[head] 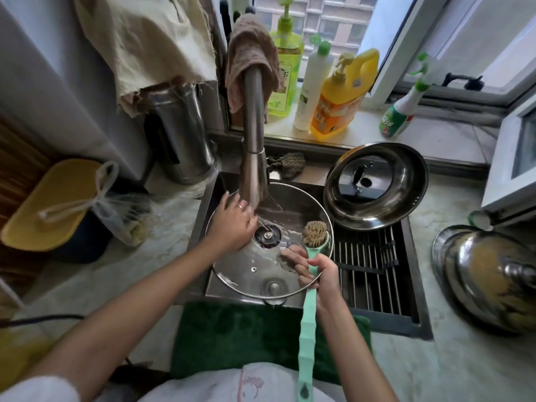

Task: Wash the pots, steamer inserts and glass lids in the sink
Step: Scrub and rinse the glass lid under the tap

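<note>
Head view: glass lid sits upside down over the sink, under the faucet stream. Left hand rests on it by the centre knob, fingers relaxed. Right hand grips the green dish brush handle, bristles just above the lid rim.

Wet glass lid, glossy steel sink
</note>
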Tool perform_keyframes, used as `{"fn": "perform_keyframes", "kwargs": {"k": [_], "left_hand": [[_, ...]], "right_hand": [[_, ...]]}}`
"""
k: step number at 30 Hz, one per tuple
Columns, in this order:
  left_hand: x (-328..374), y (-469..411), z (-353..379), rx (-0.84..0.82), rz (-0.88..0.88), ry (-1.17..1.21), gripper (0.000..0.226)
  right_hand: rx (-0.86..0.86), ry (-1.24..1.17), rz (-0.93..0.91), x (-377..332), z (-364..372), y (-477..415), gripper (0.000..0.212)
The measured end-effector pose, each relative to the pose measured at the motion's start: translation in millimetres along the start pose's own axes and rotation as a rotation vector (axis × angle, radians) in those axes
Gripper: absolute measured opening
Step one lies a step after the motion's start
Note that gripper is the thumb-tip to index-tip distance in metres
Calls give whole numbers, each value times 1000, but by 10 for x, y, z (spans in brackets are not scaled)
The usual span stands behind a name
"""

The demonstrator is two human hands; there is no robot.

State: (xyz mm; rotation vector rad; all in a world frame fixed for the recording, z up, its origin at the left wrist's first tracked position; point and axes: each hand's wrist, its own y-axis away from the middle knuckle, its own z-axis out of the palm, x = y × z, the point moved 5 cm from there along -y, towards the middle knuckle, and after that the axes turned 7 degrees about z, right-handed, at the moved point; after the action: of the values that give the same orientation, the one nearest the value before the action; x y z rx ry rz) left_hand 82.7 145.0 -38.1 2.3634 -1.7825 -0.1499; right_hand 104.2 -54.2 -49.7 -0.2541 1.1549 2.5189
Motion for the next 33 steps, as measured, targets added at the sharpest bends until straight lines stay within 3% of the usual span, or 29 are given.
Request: {"fn": "perform_keyframes", "kwargs": {"k": [2,3,4,6,8,11,14,17,19,23,25,29,31,33], "left_hand": [[34,-99,-85,9,-49,49,55],[148,-97,-61,10,-1,92,57],[282,-62,-11,8,99,134,58],[485,129,76,-28,401,175,56],[433,321,78,-83,573,155,54],[123,316,55,-87,469,-5,59],[53,57,13,-30,198,-39,75],[279,-180,-17,16,-51,104,71],[497,-164,19,-22,4,209,65],[571,249,24,-38,484,171,58],[254,283,44,-71,431,53,63],[-99,-29,-92,-54,24,-34,62],[100,-132,-136,-32,-6,54,60],[408,-107,-32,-46,144,131,62]], "right_hand": [[-71,-25,9,22,67,-9,23],[-104,-54,13,26,90,-11,32],[-114,-62,19,25,127,-8,35],[-7,-31,2,-21,85,13,17],[113,23,-26,-85,-6,68,35],[213,137,-88,-166,-70,174,53],[192,137,-65,-127,19,155,26],[94,44,-10,-51,85,41,29],[82,45,2,-62,98,6,32],[138,96,-27,-98,19,57,28],[186,108,-29,-116,-60,80,31],[191,113,-10,-81,-56,96,31],[222,150,-25,-58,2,76,41],[206,159,-43,-44,7,0,40]]}}
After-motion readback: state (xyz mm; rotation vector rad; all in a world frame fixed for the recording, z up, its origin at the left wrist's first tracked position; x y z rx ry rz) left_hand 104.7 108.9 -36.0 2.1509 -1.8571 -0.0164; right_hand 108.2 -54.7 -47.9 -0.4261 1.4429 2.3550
